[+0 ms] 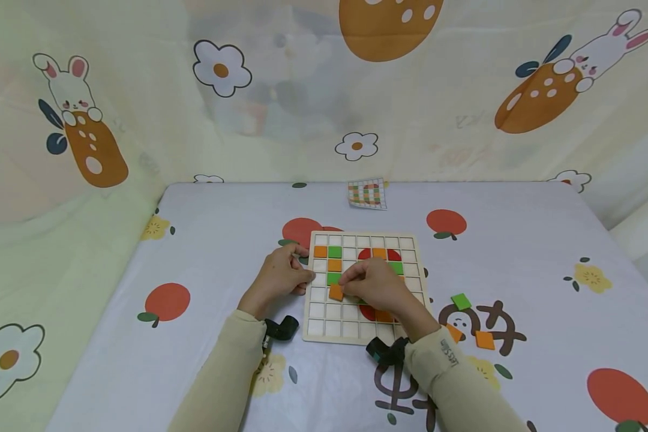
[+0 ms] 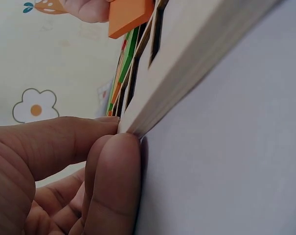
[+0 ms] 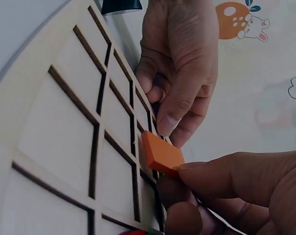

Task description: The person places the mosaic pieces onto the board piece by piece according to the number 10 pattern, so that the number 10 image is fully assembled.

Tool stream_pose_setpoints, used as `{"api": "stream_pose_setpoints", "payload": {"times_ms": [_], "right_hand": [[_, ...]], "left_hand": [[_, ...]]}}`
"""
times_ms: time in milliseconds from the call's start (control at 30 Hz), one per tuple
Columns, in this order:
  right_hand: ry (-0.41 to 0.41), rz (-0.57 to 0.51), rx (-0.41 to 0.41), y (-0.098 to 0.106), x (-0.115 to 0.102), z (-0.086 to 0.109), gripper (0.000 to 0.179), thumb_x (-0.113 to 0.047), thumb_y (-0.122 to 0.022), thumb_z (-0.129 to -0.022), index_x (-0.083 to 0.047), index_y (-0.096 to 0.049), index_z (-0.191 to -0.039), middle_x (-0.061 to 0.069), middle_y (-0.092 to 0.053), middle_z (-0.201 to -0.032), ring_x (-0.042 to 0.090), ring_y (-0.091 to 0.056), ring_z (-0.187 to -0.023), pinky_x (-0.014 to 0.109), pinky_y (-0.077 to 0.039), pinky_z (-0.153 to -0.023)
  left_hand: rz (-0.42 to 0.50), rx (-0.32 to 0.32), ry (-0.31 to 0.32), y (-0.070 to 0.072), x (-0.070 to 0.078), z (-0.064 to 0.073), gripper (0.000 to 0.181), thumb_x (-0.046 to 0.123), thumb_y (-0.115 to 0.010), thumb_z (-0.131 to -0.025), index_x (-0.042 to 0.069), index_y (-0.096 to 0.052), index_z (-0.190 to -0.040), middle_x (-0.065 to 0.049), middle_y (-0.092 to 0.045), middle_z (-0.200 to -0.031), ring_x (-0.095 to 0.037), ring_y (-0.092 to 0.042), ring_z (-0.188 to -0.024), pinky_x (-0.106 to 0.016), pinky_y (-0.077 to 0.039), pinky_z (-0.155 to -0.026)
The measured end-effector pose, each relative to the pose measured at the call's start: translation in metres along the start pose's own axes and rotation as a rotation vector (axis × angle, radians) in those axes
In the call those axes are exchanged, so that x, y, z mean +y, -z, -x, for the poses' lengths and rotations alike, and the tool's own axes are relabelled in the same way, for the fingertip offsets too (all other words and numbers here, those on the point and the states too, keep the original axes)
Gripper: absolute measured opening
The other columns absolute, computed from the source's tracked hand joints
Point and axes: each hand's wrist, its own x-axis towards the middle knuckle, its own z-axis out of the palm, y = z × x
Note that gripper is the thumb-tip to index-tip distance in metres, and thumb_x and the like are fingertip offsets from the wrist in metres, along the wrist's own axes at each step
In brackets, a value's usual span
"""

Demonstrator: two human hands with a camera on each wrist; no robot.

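Observation:
Between the thumb and fingers of my right hand (image 1: 380,287) is an orange square tile (image 1: 336,292), tilted over the left part of a wooden grid board (image 1: 316,327). The right wrist view shows this orange tile (image 3: 163,154) pinched at one edge. My left hand (image 1: 279,276) grips the board's left edge, thumb and finger at the rim (image 2: 177,81) in the left wrist view. Orange and green tiles, such as a green tile (image 1: 335,252), sit in cells on the left; red, orange and green pieces lie farther right, partly hidden by my right hand.
Right of the board lie a loose green tile (image 1: 461,301) and an orange tile (image 1: 485,340); another orange tile (image 1: 454,333) is partly covered by my right sleeve. A small printed pattern card (image 1: 367,194) stands at the back of the cloth-covered table (image 1: 221,240).

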Motion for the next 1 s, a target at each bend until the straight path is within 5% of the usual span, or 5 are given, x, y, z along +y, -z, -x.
{"api": "stream_pose_setpoints", "payload": {"times_ms": [300, 733, 1000], "right_hand": [[-0.01, 0.014, 0.0, -0.004, -0.002, 0.0, 0.006, -0.006, -0.074, -0.094, -0.008, -0.08, -0.094, 0.004, -0.073, -0.093, 0.021, -0.061, -0.083, 0.028, -0.053, -0.069], [0.078, 0.046, 0.003, -0.005, 0.002, 0.001, 0.006, -0.005, -0.073, -0.094, -0.007, -0.079, -0.093, 0.002, -0.074, -0.089, 0.017, -0.063, -0.083, 0.03, -0.054, -0.075], [0.077, -0.047, -0.017, 0.003, 0.009, 0.005, 0.009, -0.012, -0.072, -0.096, -0.006, -0.078, -0.102, 0.005, -0.073, -0.097, 0.021, -0.061, -0.085, 0.03, -0.053, -0.073]], "left_hand": [[0.027, -0.002, 0.001, -0.001, -0.002, -0.001, 0.043, 0.004, -0.08, -0.09, 0.003, -0.06, -0.129, -0.009, -0.06, -0.08, -0.015, -0.066, -0.058, -0.027, -0.06, -0.059], [0.015, -0.003, -0.007, -0.001, 0.001, 0.0, 0.043, 0.004, -0.079, -0.091, 0.003, -0.06, -0.129, -0.009, -0.06, -0.08, -0.016, -0.066, -0.058, -0.027, -0.06, -0.059], [0.007, 0.001, -0.004, -0.001, 0.001, 0.0, 0.043, 0.004, -0.079, -0.091, 0.003, -0.06, -0.129, -0.009, -0.061, -0.08, -0.016, -0.066, -0.057, -0.027, -0.06, -0.058]]}}
